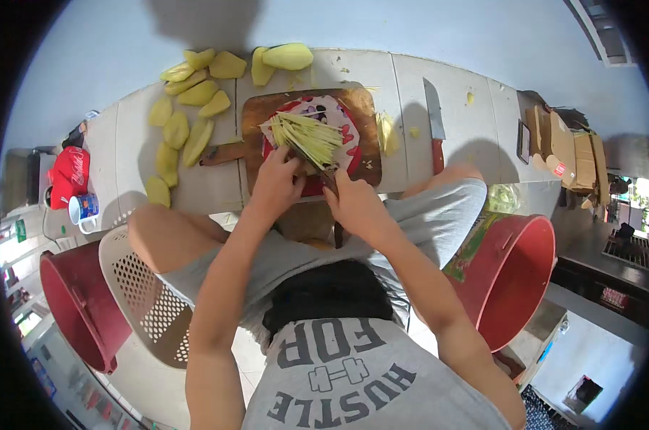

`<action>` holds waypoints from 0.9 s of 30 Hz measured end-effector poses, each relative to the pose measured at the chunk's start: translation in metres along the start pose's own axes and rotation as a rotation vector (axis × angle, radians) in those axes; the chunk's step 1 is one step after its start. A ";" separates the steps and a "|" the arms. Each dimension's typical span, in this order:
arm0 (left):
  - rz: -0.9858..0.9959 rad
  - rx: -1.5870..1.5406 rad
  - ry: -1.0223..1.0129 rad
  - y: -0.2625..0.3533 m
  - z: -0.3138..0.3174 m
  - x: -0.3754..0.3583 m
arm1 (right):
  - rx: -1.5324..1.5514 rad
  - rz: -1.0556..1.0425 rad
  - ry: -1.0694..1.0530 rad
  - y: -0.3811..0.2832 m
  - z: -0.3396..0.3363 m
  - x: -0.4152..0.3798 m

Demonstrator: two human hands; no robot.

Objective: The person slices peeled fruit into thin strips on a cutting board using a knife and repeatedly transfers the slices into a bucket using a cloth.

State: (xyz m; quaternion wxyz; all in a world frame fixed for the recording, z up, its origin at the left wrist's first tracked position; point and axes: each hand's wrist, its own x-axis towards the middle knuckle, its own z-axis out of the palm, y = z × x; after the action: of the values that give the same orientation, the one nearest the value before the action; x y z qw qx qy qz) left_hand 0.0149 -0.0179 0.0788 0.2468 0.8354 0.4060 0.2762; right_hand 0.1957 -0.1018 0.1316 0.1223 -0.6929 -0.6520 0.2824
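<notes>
Down at 12 o'clock from my knees, on the wooden cutting board [256, 143], my left hand [278, 179] curls its fingers down on the pile of pale yellow strips [309, 136], pinning it; my right hand [353, 204] is closed round a knife handle [330, 179], blade mostly hidden under the pile. Strips lie on a red patterned plate [346, 140] atop the board. To cut well, I judge: keep L fingertips tucked back, knuckles guiding the blade, short even strokes, pile held tight so strips don't roll.

Surface: white tiled ledge [410, 93]. Peeled yellow pieces [188, 122] spread at 10–11 o'clock, a second knife [433, 122] w/ red handle at 1 o'clock. Red buckets at 3 [518, 276] & 8 o'clock [73, 308], cream perforated basket [141, 294] by my L knee, a mug [84, 209] at 9, cardboard boxes [561, 147] at 2.
</notes>
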 end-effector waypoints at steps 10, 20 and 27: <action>0.034 -0.015 0.067 -0.006 0.003 0.003 | -0.097 -0.030 0.029 -0.004 0.005 0.007; 0.010 -0.038 0.042 -0.007 0.001 0.004 | 0.005 0.086 -0.051 -0.002 0.018 -0.005; 0.005 -0.022 0.000 -0.010 0.003 -0.006 | 0.000 0.006 0.016 -0.003 0.008 -0.008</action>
State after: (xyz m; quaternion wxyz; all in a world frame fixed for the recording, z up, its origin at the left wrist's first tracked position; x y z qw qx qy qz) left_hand 0.0083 -0.0182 0.0681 0.2552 0.8337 0.4007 0.2814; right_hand 0.1887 -0.1106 0.1286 0.1264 -0.6972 -0.6489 0.2772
